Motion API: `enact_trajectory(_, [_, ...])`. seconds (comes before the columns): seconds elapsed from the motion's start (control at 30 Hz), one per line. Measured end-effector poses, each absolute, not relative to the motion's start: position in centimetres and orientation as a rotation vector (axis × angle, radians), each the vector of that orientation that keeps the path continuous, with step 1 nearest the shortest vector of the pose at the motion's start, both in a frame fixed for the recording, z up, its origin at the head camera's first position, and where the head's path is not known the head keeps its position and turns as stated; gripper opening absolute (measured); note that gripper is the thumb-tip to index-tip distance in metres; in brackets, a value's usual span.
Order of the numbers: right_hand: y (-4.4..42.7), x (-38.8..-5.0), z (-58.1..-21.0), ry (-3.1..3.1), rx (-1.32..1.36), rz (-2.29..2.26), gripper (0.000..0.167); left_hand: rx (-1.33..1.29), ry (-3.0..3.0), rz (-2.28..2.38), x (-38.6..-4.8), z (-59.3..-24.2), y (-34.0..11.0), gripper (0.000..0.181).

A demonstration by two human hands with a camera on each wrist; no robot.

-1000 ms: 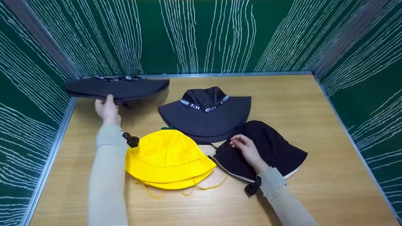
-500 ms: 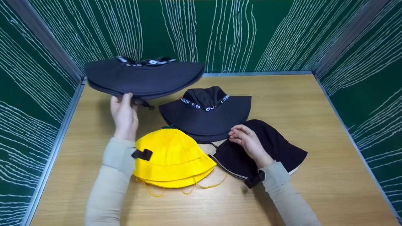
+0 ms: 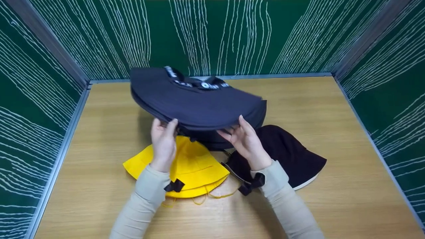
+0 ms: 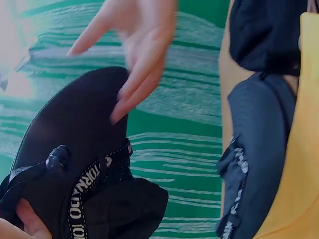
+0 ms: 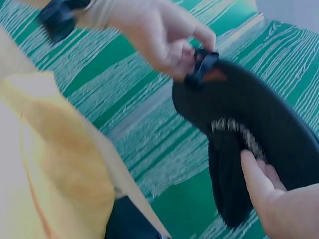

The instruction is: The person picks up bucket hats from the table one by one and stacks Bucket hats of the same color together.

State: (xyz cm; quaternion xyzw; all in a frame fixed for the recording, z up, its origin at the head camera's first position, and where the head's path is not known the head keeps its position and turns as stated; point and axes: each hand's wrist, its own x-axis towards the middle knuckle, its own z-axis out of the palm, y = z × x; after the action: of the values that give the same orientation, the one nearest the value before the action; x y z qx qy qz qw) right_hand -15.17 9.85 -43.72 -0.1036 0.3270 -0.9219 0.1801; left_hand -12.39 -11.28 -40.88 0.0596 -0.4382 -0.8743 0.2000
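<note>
In the head view a dark grey wide-brimmed hat (image 3: 196,106) with a white-lettered band is held up, tilted, above the table. My left hand (image 3: 164,142) grips its brim edge, thumb on top; the left wrist view shows the lettered band (image 4: 82,189) and a cord toggle (image 4: 57,157) near those fingers. My right hand (image 3: 247,142) is at the brim's right part, thumb and fingers spread; the left wrist view shows this right hand (image 4: 144,45) with straight fingers at the brim. A second grey hat (image 3: 215,141) lies beneath, mostly hidden.
A yellow bucket hat (image 3: 196,166) with thin cords lies on the wooden table (image 3: 206,222) below my left hand. A black bucket hat (image 3: 289,156) with a pale brim edge lies right. Green, white-streaked walls (image 3: 232,36) enclose the table's back and sides.
My left hand has carried the grey hat from the far left towards the middle, over the second grey hat. My right hand has moved from above the black hat to the held hat's brim.
</note>
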Motion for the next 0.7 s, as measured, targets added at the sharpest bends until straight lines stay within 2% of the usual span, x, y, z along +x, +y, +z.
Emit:
enact_trajectory(0.13, [9.1,-15.3,-43.2,0.861,0.031,-2.740,0.019,0.136,-1.362,-2.413,-12.1,-41.6,-10.5,0.024])
enact_trajectory(0.23, [9.1,-15.3,-43.2,0.798,0.147,-2.801,0.028,0.138,-1.441,-2.430,-12.0,-42.0,-10.3,0.022])
enact_trajectory(0.4, [9.7,-15.1,-43.2,0.745,0.073,-2.831,0.029,0.116,-1.437,-2.605,-12.0,-42.2,-10.7,0.017])
enact_trajectory(0.57, [10.4,-15.0,-43.0,0.683,-0.041,-2.838,0.022,0.055,-1.430,-2.806,-11.8,-42.9,-11.7,0.009])
enact_trajectory(0.7, [11.4,-15.0,-43.0,0.643,-0.163,-2.827,0.017,0.140,-1.415,-2.848,-11.7,-43.3,-13.1,0.005])
